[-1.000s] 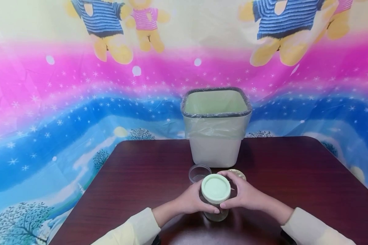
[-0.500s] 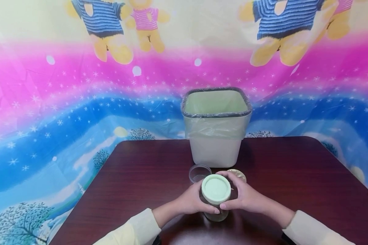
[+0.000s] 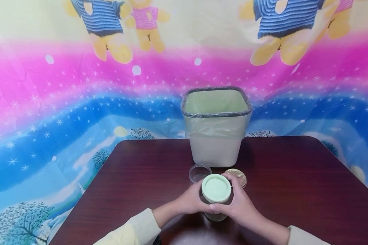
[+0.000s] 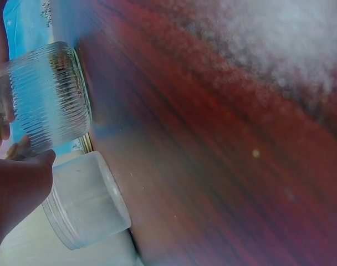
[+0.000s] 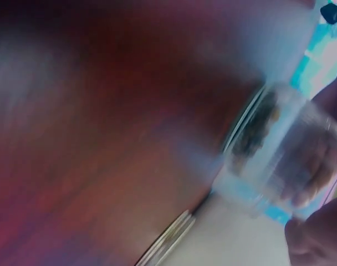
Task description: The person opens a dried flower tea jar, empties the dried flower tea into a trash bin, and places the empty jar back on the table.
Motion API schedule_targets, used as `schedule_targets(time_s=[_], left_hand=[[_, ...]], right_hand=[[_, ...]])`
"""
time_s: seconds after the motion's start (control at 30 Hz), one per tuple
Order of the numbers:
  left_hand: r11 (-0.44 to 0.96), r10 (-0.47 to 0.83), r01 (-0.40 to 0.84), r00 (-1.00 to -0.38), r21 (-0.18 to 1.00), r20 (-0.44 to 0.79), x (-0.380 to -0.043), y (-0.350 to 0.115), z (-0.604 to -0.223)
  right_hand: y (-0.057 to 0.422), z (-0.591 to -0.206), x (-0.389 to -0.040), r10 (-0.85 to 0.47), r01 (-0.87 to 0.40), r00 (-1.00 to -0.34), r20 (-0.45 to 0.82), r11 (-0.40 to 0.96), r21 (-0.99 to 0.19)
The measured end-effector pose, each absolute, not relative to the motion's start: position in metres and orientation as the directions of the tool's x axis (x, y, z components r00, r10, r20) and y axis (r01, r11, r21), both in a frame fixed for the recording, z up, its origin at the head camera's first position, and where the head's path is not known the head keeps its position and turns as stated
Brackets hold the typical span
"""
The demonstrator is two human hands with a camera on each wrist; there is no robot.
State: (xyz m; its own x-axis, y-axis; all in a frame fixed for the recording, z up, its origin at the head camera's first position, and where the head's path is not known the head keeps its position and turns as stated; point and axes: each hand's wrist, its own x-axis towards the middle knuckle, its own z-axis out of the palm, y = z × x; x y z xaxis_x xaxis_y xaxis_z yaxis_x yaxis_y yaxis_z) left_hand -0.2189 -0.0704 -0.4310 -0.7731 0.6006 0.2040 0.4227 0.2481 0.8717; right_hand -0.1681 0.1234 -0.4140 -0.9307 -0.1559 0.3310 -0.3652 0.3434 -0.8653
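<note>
One lidded jar [image 3: 216, 217], dark bits [image 4: 63, 80] inside; left hand [image 3: 190, 200] and right hand [image 3: 240, 205] clasp it. Beyond jar: one clear tub [image 4: 91, 199], one gold disc [image 3: 240, 176], one bag-lined bin [image 3: 216, 151].

Right hand [image 3: 241, 206] lower, fingers [image 3: 235, 185] shifted around jar [image 3: 216, 217]; thumbs [image 3: 220, 208] now overlap; gold disc [image 3: 240, 177] more exposed.

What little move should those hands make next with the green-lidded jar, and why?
Perhaps a small twist of the pale green lid with the right hand, the left hand steadying the glass jar: the lid sits on top, and both hands curl round the jar near it. Whether it's tight, I can't tell.
</note>
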Motion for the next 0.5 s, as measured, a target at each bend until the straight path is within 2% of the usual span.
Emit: schedule_targets(time_s=[0.2, 0.5], left_hand=[[0.261, 0.594, 0.431, -0.777, 0.864, 0.208, -0.218, -0.070, -0.431], [0.278, 0.588, 0.432, -0.783, 0.858, 0.203, -0.217, -0.070, -0.429]], right_hand=[[0.113, -0.413, -0.162, -0.050, -0.297, -0.952, 0.302, 0.378, -0.877], [0.109, -0.413, -0.160, -0.023, -0.307, -0.946, 0.324, 0.394, -0.866]])
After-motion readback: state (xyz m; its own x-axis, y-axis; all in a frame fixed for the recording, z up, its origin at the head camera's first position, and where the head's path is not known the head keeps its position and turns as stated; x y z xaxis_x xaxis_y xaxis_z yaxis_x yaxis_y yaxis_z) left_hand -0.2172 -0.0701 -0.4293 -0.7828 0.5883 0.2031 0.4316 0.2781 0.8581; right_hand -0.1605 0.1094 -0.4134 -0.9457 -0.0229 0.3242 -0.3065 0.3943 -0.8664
